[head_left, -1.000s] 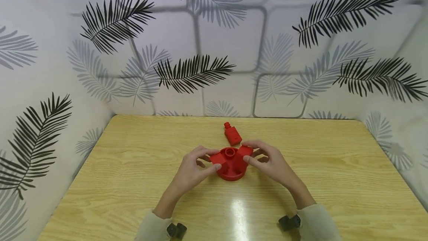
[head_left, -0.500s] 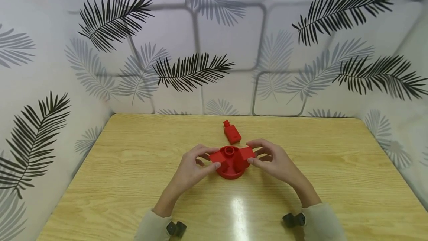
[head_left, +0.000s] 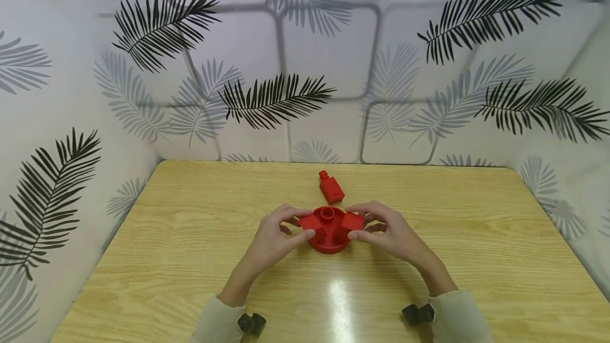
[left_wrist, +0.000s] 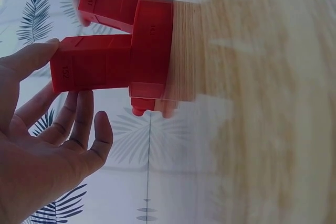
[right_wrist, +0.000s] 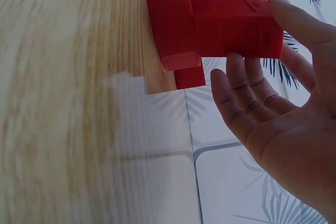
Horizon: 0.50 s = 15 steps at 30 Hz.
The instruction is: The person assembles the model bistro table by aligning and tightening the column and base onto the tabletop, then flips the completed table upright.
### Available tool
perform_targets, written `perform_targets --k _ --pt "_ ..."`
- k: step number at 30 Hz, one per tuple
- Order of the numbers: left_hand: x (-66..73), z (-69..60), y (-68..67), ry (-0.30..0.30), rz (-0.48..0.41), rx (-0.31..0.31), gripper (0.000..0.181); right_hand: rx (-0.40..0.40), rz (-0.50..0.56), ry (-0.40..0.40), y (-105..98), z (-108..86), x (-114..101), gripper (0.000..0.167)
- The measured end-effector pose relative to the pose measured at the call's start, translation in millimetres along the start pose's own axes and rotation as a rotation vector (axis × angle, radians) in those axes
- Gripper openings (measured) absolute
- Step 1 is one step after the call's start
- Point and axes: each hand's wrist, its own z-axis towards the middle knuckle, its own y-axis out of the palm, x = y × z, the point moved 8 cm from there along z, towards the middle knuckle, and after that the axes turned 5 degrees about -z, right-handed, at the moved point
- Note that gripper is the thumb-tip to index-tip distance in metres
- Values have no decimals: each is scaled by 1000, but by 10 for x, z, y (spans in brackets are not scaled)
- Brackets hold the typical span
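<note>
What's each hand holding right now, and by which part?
The left hand pinches the left red block by its upper end; the right hand pinches the right red block by its upper end.

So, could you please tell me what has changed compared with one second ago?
The right block has shifted a little toward the person and slightly to the right, together with the right hand, which still holds it. The left hand, the left block that it grips, the round base and the bottle look unchanged.
</note>
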Motion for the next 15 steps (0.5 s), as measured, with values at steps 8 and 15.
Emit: perform_targets --k 8,15 --pt "6 -3 -7 -10 9 -6 37 -17 4 28 15 1 25 51" --pt "2 1 -9 -4 -1 -3 37 -5 1 33 24 -4 40 53"
